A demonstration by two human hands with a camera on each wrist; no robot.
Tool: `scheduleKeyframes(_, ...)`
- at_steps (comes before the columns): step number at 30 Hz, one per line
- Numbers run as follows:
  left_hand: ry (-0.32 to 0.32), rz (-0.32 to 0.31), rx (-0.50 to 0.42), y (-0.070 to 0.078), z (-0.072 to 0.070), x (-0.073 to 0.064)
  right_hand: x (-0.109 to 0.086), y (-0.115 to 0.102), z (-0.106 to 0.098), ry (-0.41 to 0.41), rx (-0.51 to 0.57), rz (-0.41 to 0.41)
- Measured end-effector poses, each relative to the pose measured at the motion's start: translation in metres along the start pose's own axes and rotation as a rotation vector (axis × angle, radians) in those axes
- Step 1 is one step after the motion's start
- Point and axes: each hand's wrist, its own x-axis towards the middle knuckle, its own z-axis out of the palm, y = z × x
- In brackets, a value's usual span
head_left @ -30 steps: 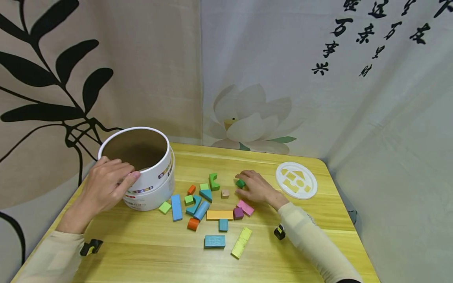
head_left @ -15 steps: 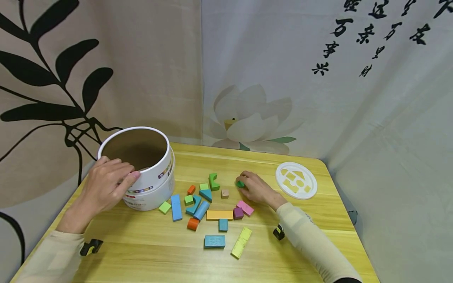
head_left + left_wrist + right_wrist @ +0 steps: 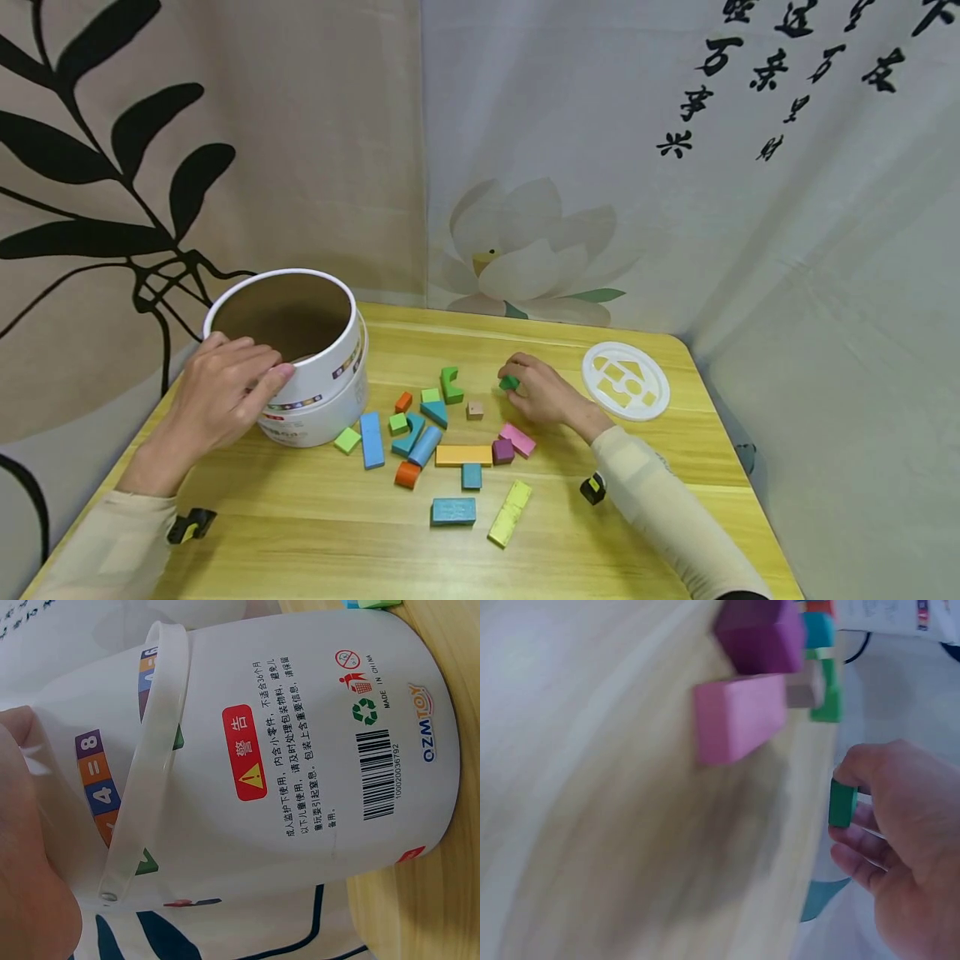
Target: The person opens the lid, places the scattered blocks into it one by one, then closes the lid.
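Note:
My left hand (image 3: 225,396) grips the near rim of a white bucket (image 3: 322,417), thumb outside and the other fingers over the edge. The left wrist view shows the bucket's printed side (image 3: 300,750) and its white handle (image 3: 154,750). In my right hand (image 3: 543,390), a small dark green block (image 3: 843,802) is pinched between thumb and fingers. A pink block (image 3: 517,440) and a purple block (image 3: 503,452) lie on the table just below that hand. Left of it are a small tan cube (image 3: 475,410) and a green arch block (image 3: 452,386).
Several wooden blocks lie mid-table, among them an orange bar (image 3: 463,455), a blue cylinder (image 3: 425,446) and a yellow bar (image 3: 510,514). A white round lid (image 3: 658,400) with shaped holes lies at the right. Behind the table (image 3: 337,550) hangs a printed curtain (image 3: 337,150).
My right hand's fingers have closed round the green block and lifted it slightly. The left hand stays on the bucket's rim. The head view has shifted a little.

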Motion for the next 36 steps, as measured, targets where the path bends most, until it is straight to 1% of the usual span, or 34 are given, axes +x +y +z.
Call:
scheduleKeyframes(5,0.007,0.002,-0.005,-0.001,0.000,-0.001,0.013,-0.014,-0.014,0.079,0.038,-0.072)
scheduleKeyframes(11,-0.001,-0.002,-0.002,0.000,-0.001,-0.001,0.027,-0.039,-0.032,0.150,0.078,-0.135)
scheduleKeyframes(21,-0.012,-0.017,0.001,0.002,-0.002,0.000,0.050,-0.077,-0.056,0.212,0.138,-0.239)
scheduleKeyframes(29,-0.018,-0.023,-0.002,0.001,-0.002,0.000,0.075,-0.097,-0.072,0.311,0.145,-0.347)
scheduleKeyframes(36,-0.009,-0.021,-0.003,0.001,-0.003,0.001,0.096,-0.116,-0.086,0.339,0.155,-0.384)
